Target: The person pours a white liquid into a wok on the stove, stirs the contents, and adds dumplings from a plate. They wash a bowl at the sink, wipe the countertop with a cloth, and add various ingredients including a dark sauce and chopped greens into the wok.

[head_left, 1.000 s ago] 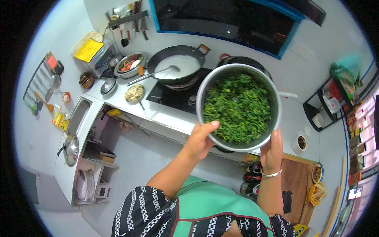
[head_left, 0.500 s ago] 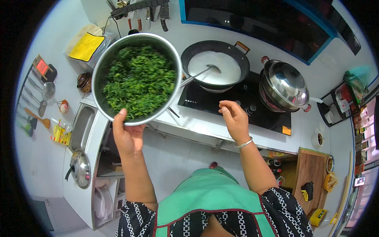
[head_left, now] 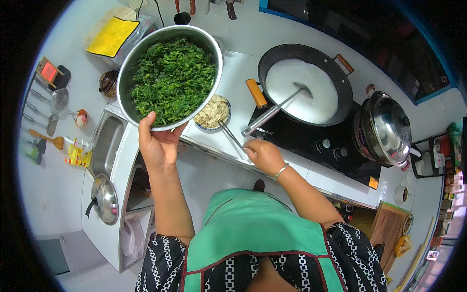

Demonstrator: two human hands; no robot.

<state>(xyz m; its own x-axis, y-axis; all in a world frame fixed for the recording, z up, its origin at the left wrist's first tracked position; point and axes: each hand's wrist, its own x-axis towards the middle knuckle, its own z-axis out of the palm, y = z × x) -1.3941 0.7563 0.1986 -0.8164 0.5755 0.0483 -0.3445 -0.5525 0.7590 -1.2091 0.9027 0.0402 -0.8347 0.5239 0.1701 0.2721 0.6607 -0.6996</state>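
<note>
My left hand (head_left: 159,141) grips the lower rim of a large metal bowl (head_left: 127,80), thumb over the edge. Chopped leafy greens (head_left: 174,80) fill the bowl, which is raised above the counter and tipped toward me. My right hand (head_left: 266,155) is closed on the near ends of a pair of chopsticks (head_left: 232,136). Their far ends reach a small bowl (head_left: 230,116) of pale, torn-looking pieces (head_left: 213,112), partly hidden by the metal bowl. To the right, a black wok (head_left: 345,90) holds white liquid (head_left: 316,108). A metal ladle (head_left: 277,108) rests in it, handle over the rim.
The wok and a lidded steel pot (head_left: 389,127) stand on a black cooktop (head_left: 316,151). At left are a sink (head_left: 108,143) and a pot lid (head_left: 104,199). A cutting board (head_left: 386,233) lies at lower right. Knives (head_left: 231,9) hang on the back wall.
My right hand has moved left and down from the cooktop and closed on the chopsticks. The view has shifted, and the small bowl now shows beside the metal bowl.
</note>
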